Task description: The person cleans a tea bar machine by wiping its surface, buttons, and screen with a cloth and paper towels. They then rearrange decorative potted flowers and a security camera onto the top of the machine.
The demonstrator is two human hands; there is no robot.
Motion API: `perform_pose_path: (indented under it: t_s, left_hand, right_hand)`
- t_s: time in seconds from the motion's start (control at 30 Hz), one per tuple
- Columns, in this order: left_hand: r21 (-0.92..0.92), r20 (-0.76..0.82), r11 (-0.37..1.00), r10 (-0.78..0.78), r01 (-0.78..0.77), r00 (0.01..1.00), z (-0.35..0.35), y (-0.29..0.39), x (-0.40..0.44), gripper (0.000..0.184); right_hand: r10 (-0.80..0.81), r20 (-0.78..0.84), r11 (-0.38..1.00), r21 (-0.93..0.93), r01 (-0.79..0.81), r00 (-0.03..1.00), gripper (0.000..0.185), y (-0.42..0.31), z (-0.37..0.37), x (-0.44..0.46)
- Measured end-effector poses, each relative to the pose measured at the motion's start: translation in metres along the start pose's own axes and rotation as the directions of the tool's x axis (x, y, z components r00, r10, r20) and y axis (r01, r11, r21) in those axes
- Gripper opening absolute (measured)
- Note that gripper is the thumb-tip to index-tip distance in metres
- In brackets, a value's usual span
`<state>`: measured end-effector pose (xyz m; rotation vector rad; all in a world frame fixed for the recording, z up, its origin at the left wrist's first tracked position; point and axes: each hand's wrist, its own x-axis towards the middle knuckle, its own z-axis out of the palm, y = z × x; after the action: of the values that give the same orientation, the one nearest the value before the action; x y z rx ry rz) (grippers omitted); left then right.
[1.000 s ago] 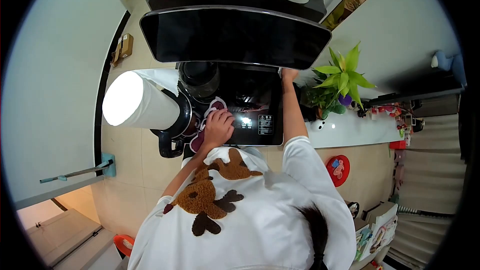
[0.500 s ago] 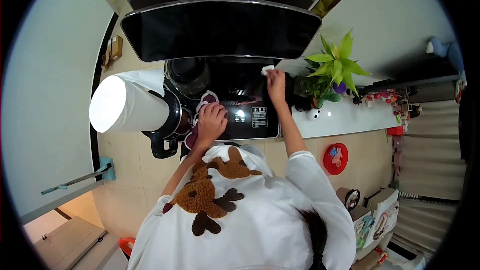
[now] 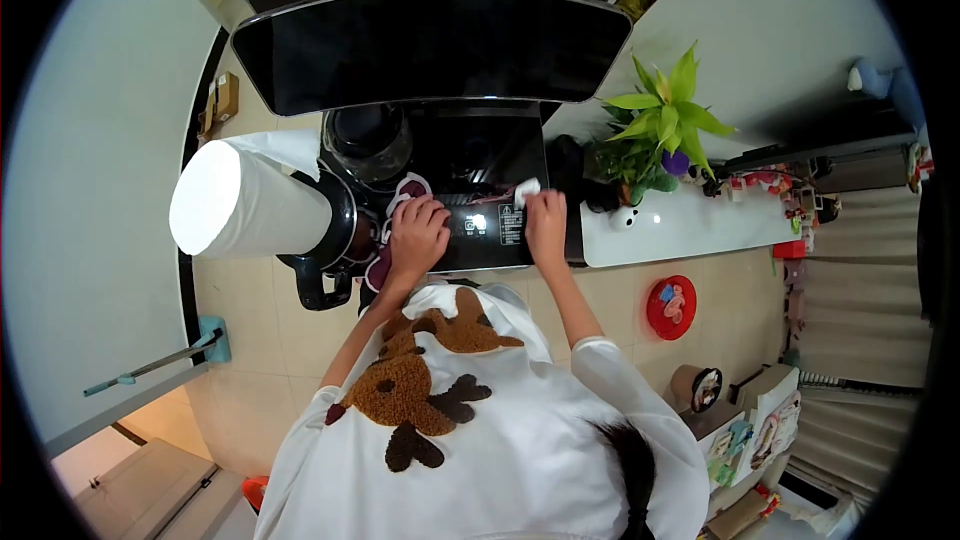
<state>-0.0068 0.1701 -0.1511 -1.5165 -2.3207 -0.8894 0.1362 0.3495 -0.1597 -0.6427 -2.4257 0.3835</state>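
Observation:
My left hand (image 3: 418,237) lies with its fingers spread over a dark red cloth with white edging (image 3: 411,186), at the left side of a black glossy appliance top (image 3: 480,152). Near that top's right edge, my right hand (image 3: 545,225) pinches a small white tissue (image 3: 527,191) above a printed label. A glass pot with a black lid (image 3: 368,144) stands behind my left hand. Farther left, a large white paper roll (image 3: 250,198) rests on a black-handled kettle (image 3: 335,225), with a loose sheet hanging off the roll.
A wide black screen (image 3: 430,50) spans the back, below a shelf with flower pots. Right of the appliance are a green plant (image 3: 668,120) and a white surface (image 3: 700,230). A red round tub (image 3: 671,307) sits on the floor at the right.
My right hand has come back toward me from the far right corner with the tissue, which now shows. My left hand has stayed on the cloth. The whole view has shifted slightly.

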Motion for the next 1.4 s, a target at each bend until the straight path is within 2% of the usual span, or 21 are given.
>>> perform_pose_path:
  t_s: [0.1,0.17,0.27,0.3,0.37,0.47,0.5,0.57,0.63,0.77,0.83,0.87,1.03,1.1,1.2,1.3,1.4]
  left_hand:
    - [0.003,-0.01,1.0,0.003,-0.003,1.0,0.001,0.001,0.001,0.02]
    - [-0.016,-0.014,1.0,0.003,-0.003,1.0,0.003,-0.001,-0.001,0.019]
    - [0.013,-0.023,1.0,0.014,-0.014,1.0,0.002,0.0,0.0,0.018]
    - [0.015,-0.024,1.0,0.012,-0.012,1.0,0.003,0.0,0.0,0.018]
    - [0.002,-0.026,1.0,0.02,-0.02,0.999,0.003,-0.001,-0.001,0.019]
    - [0.003,-0.029,1.0,0.02,-0.02,0.999,0.003,-0.001,-0.002,0.018]
    - [0.006,-0.029,1.0,0.021,-0.021,0.999,0.004,-0.001,-0.002,0.018]
    - [-0.017,-0.039,1.0,0.022,-0.022,0.999,0.005,-0.003,-0.003,0.018]
    - [-0.011,-0.031,1.0,0.02,-0.02,0.999,0.003,-0.003,-0.002,0.018]
    - [0.001,-0.022,1.0,0.01,-0.01,1.0,0.001,0.0,0.0,0.018]
    - [0.003,-0.029,1.0,0.007,-0.007,1.0,0.001,0.0,0.0,0.017]
    - [-0.006,-0.031,1.0,0.013,-0.013,0.999,0.002,-0.001,0.0,0.018]
    - [-0.011,-0.034,1.0,0.007,-0.007,0.999,0.001,0.001,0.001,0.018]
    - [-0.014,-0.038,1.0,0.006,-0.007,0.999,0.001,0.001,0.001,0.019]
    - [-0.011,-0.022,1.0,0.004,-0.004,1.0,0.001,0.0,0.001,0.019]
    - [-0.032,-0.035,0.999,0.015,-0.016,0.999,0.001,-0.001,0.0,0.02]
    - [-0.019,-0.032,1.0,0.018,-0.018,0.999,0.002,-0.001,-0.001,0.02]
  right_hand:
    - [0.033,-0.096,0.999,0.014,-0.032,0.995,0.011,0.014,0.027,0.049]
    - [0.063,-0.161,0.997,0.048,-0.056,0.985,0.012,0.02,0.049,0.08]
    - [-0.048,-0.151,0.999,-0.001,0.048,0.987,0.011,0.026,0.084,0.118]
    - [-0.034,-0.134,0.998,0.044,0.04,0.99,0.009,0.021,0.097,0.128]
    - [-0.141,-0.092,0.985,0.087,0.149,0.986,0.012,0.012,0.109,0.139]
    - [-0.218,-0.097,0.959,0.162,0.232,0.971,0.011,0.02,0.097,0.141]
    - [-0.216,-0.101,0.968,0.106,0.227,0.971,0.013,0.031,0.091,0.136]
    - [-0.082,-0.134,0.991,0.091,0.094,0.988,0.013,0.05,0.077,0.122]
    - [0.02,-0.192,0.983,0.184,0.016,0.981,0.01,0.058,0.059,0.103]
    - [0.134,-0.148,0.979,0.171,-0.108,0.98,0.007,0.055,0.035,0.058]
    - [0.188,-0.139,0.961,0.232,-0.152,0.972,0.007,0.044,0.021,0.028]
    - [0.207,-0.119,0.964,0.194,-0.182,0.971,0.009,0.032,0.01,0.014]
    - [0.263,-0.071,0.952,0.18,-0.247,0.962,0.01,-0.011,-0.024,-0.073]
    - [0.196,-0.06,0.977,0.103,-0.189,0.979,0.014,-0.024,-0.037,-0.082]
    - [0.183,-0.048,0.981,0.074,-0.179,0.982,0.014,-0.02,-0.032,-0.069]
    - [0.14,-0.116,0.989,0.068,-0.133,0.983,0.013,0.004,-0.013,-0.034]
    - [0.16,-0.17,0.987,0.023,-0.158,0.973,0.01,0.02,0.007,0.007]
